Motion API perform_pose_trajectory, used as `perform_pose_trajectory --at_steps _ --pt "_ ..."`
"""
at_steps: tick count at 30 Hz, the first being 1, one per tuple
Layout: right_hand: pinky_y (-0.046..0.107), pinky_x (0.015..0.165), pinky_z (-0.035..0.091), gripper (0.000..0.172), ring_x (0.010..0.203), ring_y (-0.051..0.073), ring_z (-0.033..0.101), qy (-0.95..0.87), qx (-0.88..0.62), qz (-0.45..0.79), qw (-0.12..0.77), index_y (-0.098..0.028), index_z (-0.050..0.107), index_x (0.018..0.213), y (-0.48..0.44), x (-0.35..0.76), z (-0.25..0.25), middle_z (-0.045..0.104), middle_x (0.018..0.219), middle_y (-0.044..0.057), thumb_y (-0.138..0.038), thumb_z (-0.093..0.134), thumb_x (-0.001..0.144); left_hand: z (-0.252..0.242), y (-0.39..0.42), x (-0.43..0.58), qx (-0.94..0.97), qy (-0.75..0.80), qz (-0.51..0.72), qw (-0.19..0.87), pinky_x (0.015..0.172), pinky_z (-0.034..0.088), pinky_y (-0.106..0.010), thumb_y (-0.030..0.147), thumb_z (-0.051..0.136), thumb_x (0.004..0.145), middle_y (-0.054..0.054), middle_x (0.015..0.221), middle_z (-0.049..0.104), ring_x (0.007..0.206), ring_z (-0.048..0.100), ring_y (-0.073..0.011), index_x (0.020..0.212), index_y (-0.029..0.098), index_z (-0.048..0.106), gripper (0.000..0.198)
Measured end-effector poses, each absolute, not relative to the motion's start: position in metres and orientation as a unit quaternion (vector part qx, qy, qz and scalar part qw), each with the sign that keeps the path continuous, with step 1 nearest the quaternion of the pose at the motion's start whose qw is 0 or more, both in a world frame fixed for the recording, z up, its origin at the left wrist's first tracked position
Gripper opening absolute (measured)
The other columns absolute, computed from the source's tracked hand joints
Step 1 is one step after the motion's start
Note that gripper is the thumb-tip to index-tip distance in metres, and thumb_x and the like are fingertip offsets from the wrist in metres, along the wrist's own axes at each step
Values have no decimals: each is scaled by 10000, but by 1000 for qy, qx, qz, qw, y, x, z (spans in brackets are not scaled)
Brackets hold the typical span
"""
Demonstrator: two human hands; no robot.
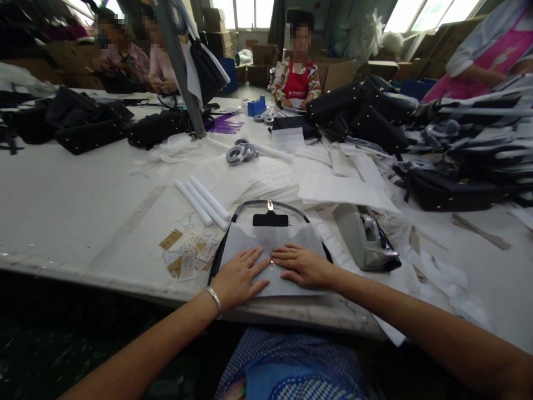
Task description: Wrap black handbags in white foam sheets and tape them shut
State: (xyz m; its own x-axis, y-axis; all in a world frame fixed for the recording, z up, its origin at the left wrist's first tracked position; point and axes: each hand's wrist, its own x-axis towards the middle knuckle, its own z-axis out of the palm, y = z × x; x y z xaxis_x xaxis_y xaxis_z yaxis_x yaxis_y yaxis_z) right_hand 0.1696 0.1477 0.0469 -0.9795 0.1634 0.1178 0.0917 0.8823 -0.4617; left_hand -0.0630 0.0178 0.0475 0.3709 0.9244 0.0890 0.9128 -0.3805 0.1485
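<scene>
Black bag: (217,253) lies at the table's (104,189) near edge, in front of the wearer, mostly covered by a white sheet (275,280).
Long axis: left to right, roughly parallel to that edge.
Handle end: the curved handle (237,211) arches away from the wearer, with a black tab (270,220) and a metal clasp (270,205) at the middle of the far side.
Left hand: (237,278) palm down on the sheet, fingers extended and slightly spread, closed on nothing (a bracelet (216,303) circles the wrist).
Right hand: (306,266) also flat on the sheet, fingers straight and gripping nothing, their tips almost meeting the left's near a small metal fitting (272,263).
Near margin: the sheet's lower border lies close to the table edge.
Left margin: paper tags (170,239) just beside the bag; beyond them, a broad stretch of tabletop.
Right margin: a tape dispenser (353,239) near the bag, limiting sideways room.
Far margin: white rods (208,197) at the left, stacked white sheets (345,190) at the right.
</scene>
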Motion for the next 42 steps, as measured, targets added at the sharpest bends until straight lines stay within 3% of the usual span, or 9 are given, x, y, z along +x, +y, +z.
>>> perform_pose_trajectory --at_steps 3,5,10,15,21,28,33,42 --pt "546 1198 170 681 1450 270 288 -972 -51 227 22 -180 297 1526 150 178 54 373 1533 127 -492 517 962 49 19 -69 845 530 69 24 1171 264 -483 554 425 960 -105 1555 361 1407 379 -259 1453 261 425 573" --pt "540 1203 141 719 1465 267 246 -972 -56 228 22 -187 265 1537 150 182 53 343 1550 119 -515 524 952 48 19 -71 847 526 75 13 1188 212 -503 537 434 962 -100 1568 336 1428 340 -261 1476 259 384 587" --pt "480 1207 178 529 1445 215 302 -968 -96 230 43 -228 337 1512 153 179 44 409 1523 75 -337 453 1007 45 21 -73 827 555 86 24 1177 260 -488 391 451 983 -106 1600 259 1459 269 -268 1495 264 350 537" --pt "476 1207 181 562 1483 236 192 -971 -119 208 8 -243 306 1524 161 172 46 233 1604 49 -318 471 992 48 32 -76 811 576 89 51 1166 262 -547 382 497 956 -96 1628 152 1475 201 -332 1482 281 381 548" --pt "463 1213 162 558 1489 226 164 -969 -125 213 2 -254 301 1526 171 168 46 210 1612 28 -282 452 989 49 42 -80 799 588 86 91 1187 212 -544 431 504 945 -82 1626 168 1483 178 -319 1493 296 358 583" --pt "464 1204 211 497 1483 204 190 -963 -104 245 33 -218 339 1507 182 172 40 300 1582 57 -291 418 1022 50 46 -81 801 582 80 118 1184 204 -555 430 485 950 -93 1627 159 1483 172 -327 1496 282 355 581" --pt "492 1179 268 364 1441 213 310 -966 -93 217 107 -308 542 1367 173 180 37 424 1518 41 -269 485 1009 51 39 -79 804 580 85 98 1182 199 -562 422 499 942 -101 1623 170 1477 191 -337 1492 281 364 584" --pt "506 1155 326 405 1429 231 334 -972 -90 202 79 -215 523 1382 167 180 43 511 1449 75 -294 515 986 41 35 -86 827 558 73 -3 1200 131 -477 442 542 915 -104 1568 335 1449 289 -298 1484 293 381 609"
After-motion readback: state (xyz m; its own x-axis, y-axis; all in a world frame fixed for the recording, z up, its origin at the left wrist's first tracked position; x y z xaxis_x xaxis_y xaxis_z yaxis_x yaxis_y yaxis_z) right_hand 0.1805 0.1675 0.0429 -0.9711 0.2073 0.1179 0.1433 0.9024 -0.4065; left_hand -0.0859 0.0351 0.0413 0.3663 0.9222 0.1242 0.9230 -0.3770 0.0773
